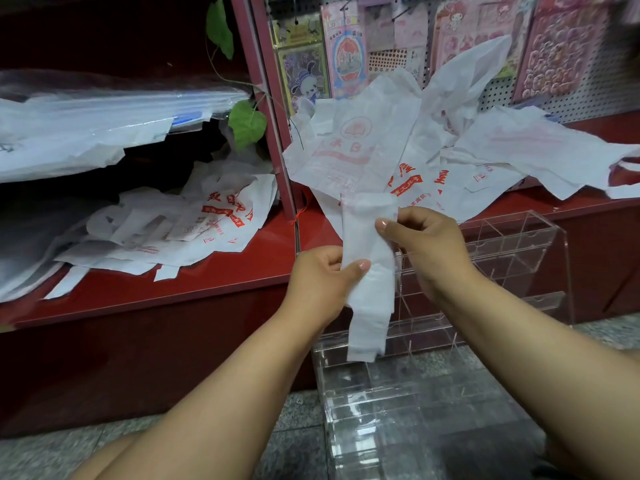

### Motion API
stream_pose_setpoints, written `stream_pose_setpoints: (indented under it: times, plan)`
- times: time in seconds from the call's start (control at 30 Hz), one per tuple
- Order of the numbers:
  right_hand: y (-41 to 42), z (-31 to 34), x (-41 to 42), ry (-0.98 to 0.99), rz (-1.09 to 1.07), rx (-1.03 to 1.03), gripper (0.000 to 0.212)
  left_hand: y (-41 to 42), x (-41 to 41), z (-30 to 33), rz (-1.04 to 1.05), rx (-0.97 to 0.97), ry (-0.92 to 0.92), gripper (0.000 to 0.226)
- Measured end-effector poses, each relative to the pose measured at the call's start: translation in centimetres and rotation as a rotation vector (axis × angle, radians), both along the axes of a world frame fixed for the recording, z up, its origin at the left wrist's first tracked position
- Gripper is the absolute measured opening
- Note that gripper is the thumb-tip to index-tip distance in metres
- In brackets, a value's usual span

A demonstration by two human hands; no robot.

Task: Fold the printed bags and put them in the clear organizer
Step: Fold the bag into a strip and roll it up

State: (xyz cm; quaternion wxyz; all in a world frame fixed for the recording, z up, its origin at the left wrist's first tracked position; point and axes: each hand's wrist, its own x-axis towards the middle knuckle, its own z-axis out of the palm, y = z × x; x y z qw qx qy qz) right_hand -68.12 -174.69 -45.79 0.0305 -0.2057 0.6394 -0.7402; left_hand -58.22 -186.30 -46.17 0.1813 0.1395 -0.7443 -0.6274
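On the left, a heap of printed bags (194, 230) lies on the red shelf (214, 282), well apart from the hands. The left hand (322, 275) pinches the folded bag (367, 271) at its left edge, thumb on the front face, fingers curled behind. The bag is a narrow strip held in the air, long axis near upright, its lower end hanging free below both hands. The right hand (426, 244) pinches the strip's right edge higher up, thumb forward. The clear organizer (512, 244) stands directly behind and below the strip, to the right; the right hand is judged the nearer to its compartments, so the strip must shorten and travel down and forward. More bags (433, 157) sprawl on the shelf behind. Which compartment lies nearest cannot be told: the clear walls blur together. The strip's print is not legible, and the fingers behind it are hidden.
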Motion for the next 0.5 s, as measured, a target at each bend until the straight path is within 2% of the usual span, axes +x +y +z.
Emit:
stream_pose_setpoints:
  times: [0.03,0.1,0.17,0.3,0.33,0.4,0.5]
  plan:
    - [0.0,0.2,0.1,-0.049,0.039,-0.049,0.004,0.1,0.0,0.0,-0.010,0.001,-0.008,0.015]
    - [0.2,0.7,0.1,-0.162,0.111,-0.172,0.013,0.1,0.0,0.1,-0.026,0.006,-0.029,0.014]
    - [0.4,1.2,-0.1,-0.229,0.095,-0.246,0.016,0.1,0.1,0.2,-0.021,-0.007,-0.040,0.011]
    - [0.3,1.2,-0.6,-0.254,0.075,-0.217,0.010,0.2,0.2,0.8,0.048,0.020,-0.009,0.007]
    - [0.3,1.0,-0.7,-0.272,0.080,-0.178,0.015,0.0,0.2,0.9,0.087,0.026,0.009,0.008]
    - [0.4,0.7,-0.6,-0.250,0.147,0.034,0.019,-0.6,0.0,0.9,0.190,0.051,0.059,0.012]
    - [0.4,0.0,0.5,-0.130,0.380,0.368,0.014,-1.5,-0.2,1.0,0.303,0.105,0.134,0.023]
